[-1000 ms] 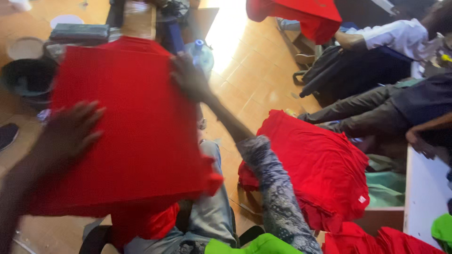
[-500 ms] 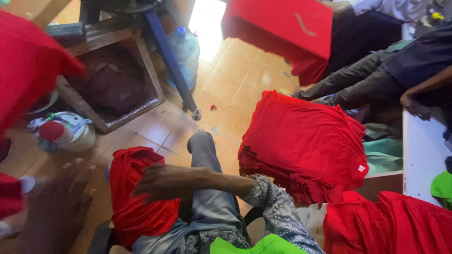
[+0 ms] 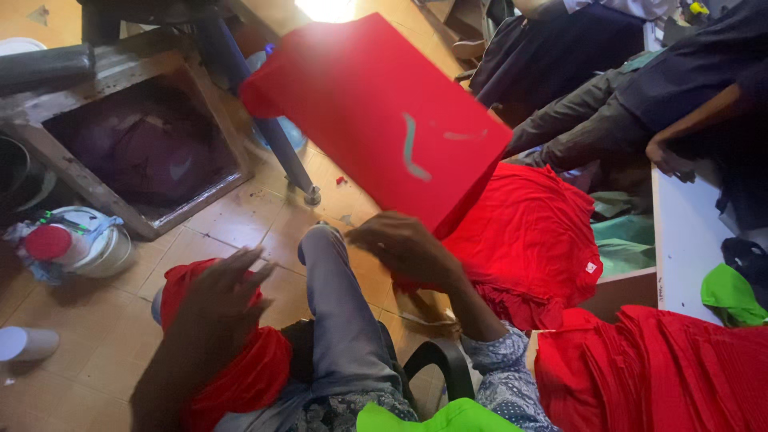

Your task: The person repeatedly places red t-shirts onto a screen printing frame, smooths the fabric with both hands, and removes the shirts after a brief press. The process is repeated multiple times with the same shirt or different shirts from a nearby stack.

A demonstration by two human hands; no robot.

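Right hand (image 3: 408, 252) is at the lower edge of a flat red folded fabric panel (image 3: 376, 120) with a pale curved mark on it; panel is up in the air, tilted, above the tiled floor (image 3: 240, 216). Fingers curled, but can't tell if they're pinching the panel edge or only touching it.

Left hand (image 3: 220, 292) is open, fingers spread, resting on a bunched red cloth (image 3: 240, 376) lying over the left thigh. Blurred.

Grey trouser leg (image 3: 340, 320) runs between the two hands.

Stack of folded red garments (image 3: 536, 240) just right of the right hand, partly under the panel. Second red pile (image 3: 656, 368) at lower right.

Wooden frame (image 3: 96, 184) with dark cloth inside at upper left; white lidded container with red cap (image 3: 76, 244) beside it.

Another person's dark-trousered legs (image 3: 592, 120) upper right.
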